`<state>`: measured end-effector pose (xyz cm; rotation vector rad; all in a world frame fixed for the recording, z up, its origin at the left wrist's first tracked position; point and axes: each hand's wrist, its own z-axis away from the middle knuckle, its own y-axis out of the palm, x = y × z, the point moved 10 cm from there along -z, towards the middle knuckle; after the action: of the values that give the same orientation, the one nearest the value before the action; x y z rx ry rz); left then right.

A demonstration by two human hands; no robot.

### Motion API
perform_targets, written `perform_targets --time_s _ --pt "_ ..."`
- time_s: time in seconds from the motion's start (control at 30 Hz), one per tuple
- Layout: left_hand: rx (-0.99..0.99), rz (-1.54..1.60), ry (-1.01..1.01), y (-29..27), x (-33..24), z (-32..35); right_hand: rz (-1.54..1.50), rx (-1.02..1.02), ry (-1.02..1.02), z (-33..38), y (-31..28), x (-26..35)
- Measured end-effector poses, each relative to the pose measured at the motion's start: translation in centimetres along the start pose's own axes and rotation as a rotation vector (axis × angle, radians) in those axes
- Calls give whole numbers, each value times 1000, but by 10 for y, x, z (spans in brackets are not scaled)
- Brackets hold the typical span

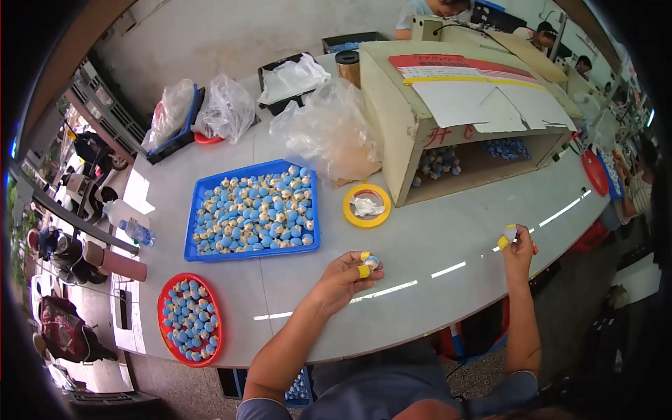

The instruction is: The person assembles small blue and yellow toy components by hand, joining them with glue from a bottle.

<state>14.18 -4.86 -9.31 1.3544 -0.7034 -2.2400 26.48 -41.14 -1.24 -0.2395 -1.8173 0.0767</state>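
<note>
My left hand [344, 278], with yellow tape round its thumb and a fingertip, pinches a small round blue-and-white piece [372, 262] above the grey table. Off to the right, my right hand [519, 253] is closed, also with yellow-taped fingertips. Between them is a small whitish piece of cloth or tissue [511, 232]. An orange-red tip [535, 248] pokes out beside that hand; what it belongs to is hidden. A blue tray [253, 255] full of similar blue-and-cream pieces [255, 210] lies left of my left hand. Nearer me, a red round tray [218, 329] holds more.
Beyond my hands lies a yellow ring [348, 210] with crumpled white tissue inside. A cream box-shaped shelf [381, 119] stands behind, with pieces inside. Plastic bags [325, 126], a brown jar [348, 68] and a pink cup [124, 263] stand around. Other people [428, 12] sit farther back.
</note>
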Motion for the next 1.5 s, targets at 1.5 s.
perform_targets --time_s 1.5 --pt "-150 -150 -45 -17 7 8 1328 433 -306 -207 112 -66"
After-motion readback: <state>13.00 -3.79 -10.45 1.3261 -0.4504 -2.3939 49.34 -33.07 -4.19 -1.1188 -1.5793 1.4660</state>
